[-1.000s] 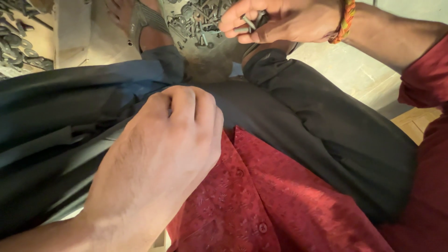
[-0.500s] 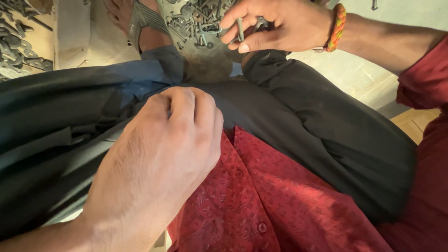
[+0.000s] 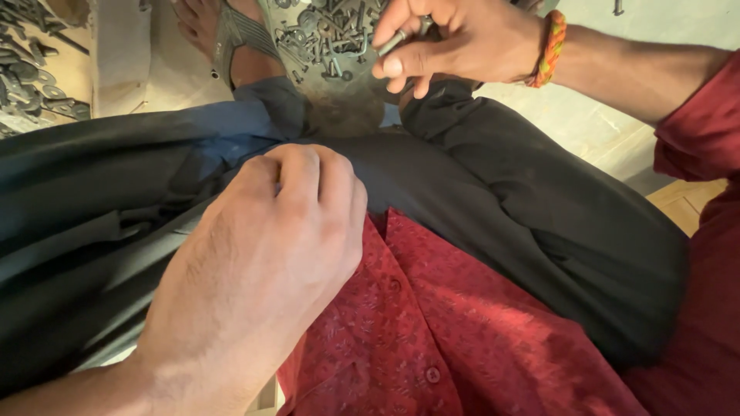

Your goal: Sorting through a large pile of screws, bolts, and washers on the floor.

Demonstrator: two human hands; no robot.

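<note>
from where i sit, my right hand (image 3: 455, 42) is at the far right of the scene, thumb and forefinger pinched together on a small grey bolt (image 3: 391, 41), which juts out to the left from the fingertips and hangs just over the near edge of the heap of loose hardware (image 3: 327, 35). i judge the bolt to be light, stiff steel, probably a little greasy and so apt to slip or roll; the shank is where i'd keep the pinch, close to the head, since the threads give some bite. a woven orange band (image 3: 549, 48) sits on that wrist. the heap itself, screws, nuts and bolts tangled together, lies in a worn metal pan (image 3: 339, 104) between my feet, with a sandalled foot (image 3: 231, 38) just left of it. my left hand (image 3: 270, 254) is near and central, curled into a loose fist resting on the dark trousers (image 3: 501, 208); whether it grips anything inside i cannot tell. a second pile of dark metal parts (image 3: 31, 69) lies at the far left.
</note>
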